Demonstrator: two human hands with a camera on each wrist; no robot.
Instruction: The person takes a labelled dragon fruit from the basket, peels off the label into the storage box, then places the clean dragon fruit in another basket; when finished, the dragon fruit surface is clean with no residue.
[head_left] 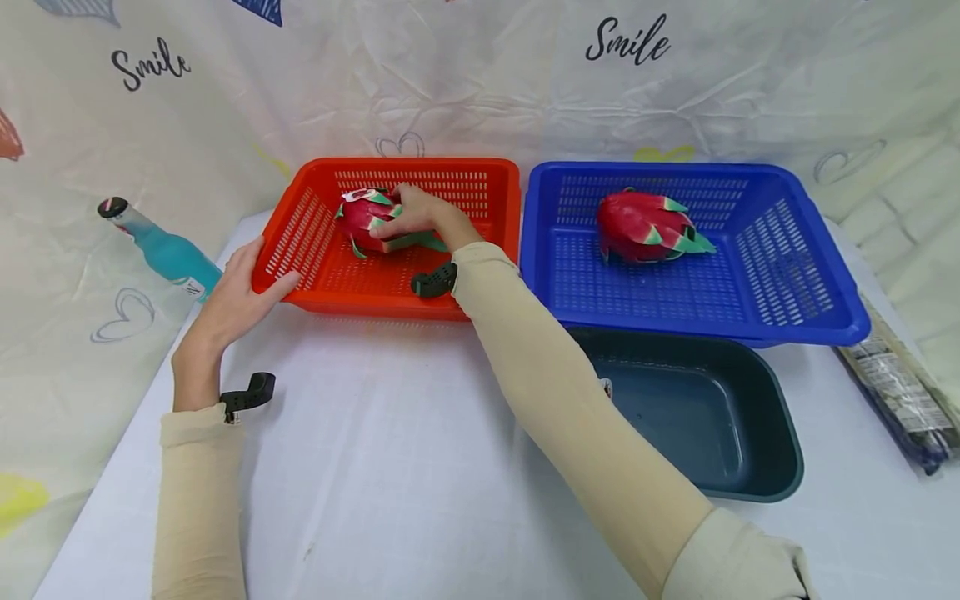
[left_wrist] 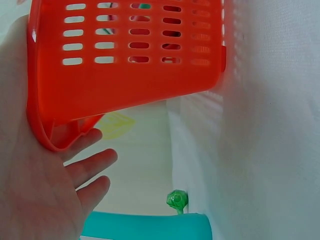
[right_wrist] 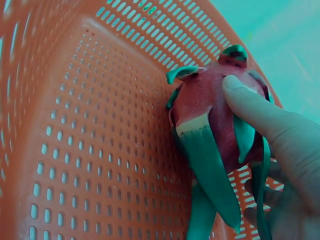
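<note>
In the head view my right hand [head_left: 420,212] reaches into the red basket [head_left: 405,308] and grips a dragon fruit [head_left: 356,218]. The right wrist view shows my thumb across the red skin of that dragon fruit [right_wrist: 220,100], with long green scales hanging down; my other fingers are partly hidden behind it. My left hand [head_left: 236,292] rests against the basket's front left corner, thumb over the rim. The left wrist view shows several fingers of this hand [left_wrist: 45,190] fairly straight, outside the basket wall [left_wrist: 130,85].
A second dragon fruit [head_left: 645,227] lies in the blue basket [head_left: 690,329] to the right. Nearer stands a dark green tub [head_left: 780,417], partly behind my right sleeve. A blue bottle [head_left: 168,250] is beyond my left hand, and a long package [head_left: 900,392] lies far right.
</note>
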